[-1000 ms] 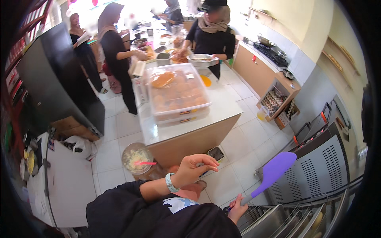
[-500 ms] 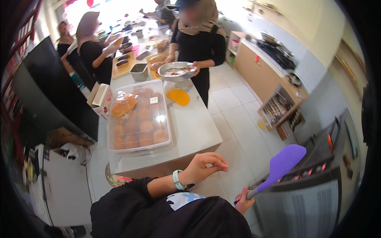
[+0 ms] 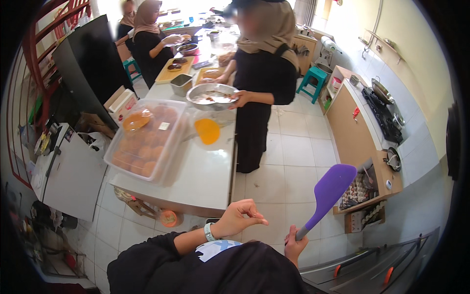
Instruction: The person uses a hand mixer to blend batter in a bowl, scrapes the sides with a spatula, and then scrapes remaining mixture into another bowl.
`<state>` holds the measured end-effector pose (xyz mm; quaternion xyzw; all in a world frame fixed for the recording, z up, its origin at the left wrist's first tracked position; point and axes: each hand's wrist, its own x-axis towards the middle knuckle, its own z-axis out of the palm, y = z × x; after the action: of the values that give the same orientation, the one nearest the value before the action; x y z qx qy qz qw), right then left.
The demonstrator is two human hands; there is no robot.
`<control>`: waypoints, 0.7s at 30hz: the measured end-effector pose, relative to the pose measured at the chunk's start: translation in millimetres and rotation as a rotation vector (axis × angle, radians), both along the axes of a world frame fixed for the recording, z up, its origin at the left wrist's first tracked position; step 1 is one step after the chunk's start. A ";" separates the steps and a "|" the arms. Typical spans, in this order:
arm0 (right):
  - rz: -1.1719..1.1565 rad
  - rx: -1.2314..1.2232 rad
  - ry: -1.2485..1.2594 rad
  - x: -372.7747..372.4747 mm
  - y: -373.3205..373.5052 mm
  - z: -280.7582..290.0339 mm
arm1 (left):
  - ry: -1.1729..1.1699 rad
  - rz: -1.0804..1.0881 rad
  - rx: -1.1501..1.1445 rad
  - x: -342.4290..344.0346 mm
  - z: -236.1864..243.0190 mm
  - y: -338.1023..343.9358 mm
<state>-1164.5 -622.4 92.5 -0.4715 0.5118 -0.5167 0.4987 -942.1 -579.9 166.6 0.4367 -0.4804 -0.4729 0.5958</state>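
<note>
The right hand [image 3: 295,245] clasps the grey shaft of a large purple, paddle-shaped spatula [image 3: 329,195], blade tilted up above the pale-tiled floor [image 3: 289,191], beyond the white tabletop's [image 3: 208,174] right edge. The left hand [image 3: 238,219], released and loosely curled, shows nothing in it before the near right corner. The step in hand appears to be carrying the spatula; moving on calls for a steady grip and a blade clear of that corner. A small white label [image 3: 164,126] on the translucent plastic bin [image 3: 164,149] at the left edge is unreadable.
</note>
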 end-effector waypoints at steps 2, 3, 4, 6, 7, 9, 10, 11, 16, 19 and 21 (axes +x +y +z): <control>0.004 -0.051 0.071 -31.6 -32.0 6.6 | -0.234 0.058 -0.107 -22.0 6.5 -29.4; 0.014 -0.081 0.087 -45.9 -47.8 9.3 | -0.221 0.047 -0.097 -33.6 4.5 -42.5; 0.023 -0.111 0.094 -58.2 -63.5 10.5 | -0.159 0.073 -0.077 -42.7 2.4 -56.3; 0.002 -0.138 0.143 -86.6 -91.9 4.6 | -0.022 0.093 -0.022 -64.1 3.8 -82.1; 0.000 -0.147 0.185 -98.1 -95.7 -1.9 | -0.028 0.066 0.019 -72.1 3.0 -91.4; 0.112 -0.034 0.182 -115.5 -115.0 -3.3 | 0.054 0.156 0.085 -89.6 0.8 -111.0; 0.112 -0.030 0.086 -109.8 -129.5 15.7 | 0.133 0.128 0.091 -95.9 3.7 -130.8; 0.114 -0.070 0.151 -123.8 -122.6 -5.5 | 0.142 0.079 0.095 -105.2 3.7 -135.7; 0.193 -0.056 0.356 -125.4 -146.6 12.8 | 0.159 0.035 0.362 -133.7 -15.5 -181.1; 0.251 -0.140 0.399 -128.3 -189.2 13.5 | 0.139 -0.005 0.324 -143.0 -27.2 -228.3; 0.263 -0.151 0.416 -132.4 -227.9 17.1 | 0.055 -0.076 0.380 -144.0 -34.6 -262.7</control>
<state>-1296.9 -850.3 109.6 -0.6660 0.4979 -0.3760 0.4088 -1086.1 -842.6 132.0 0.5099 -0.3819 -0.5890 0.4972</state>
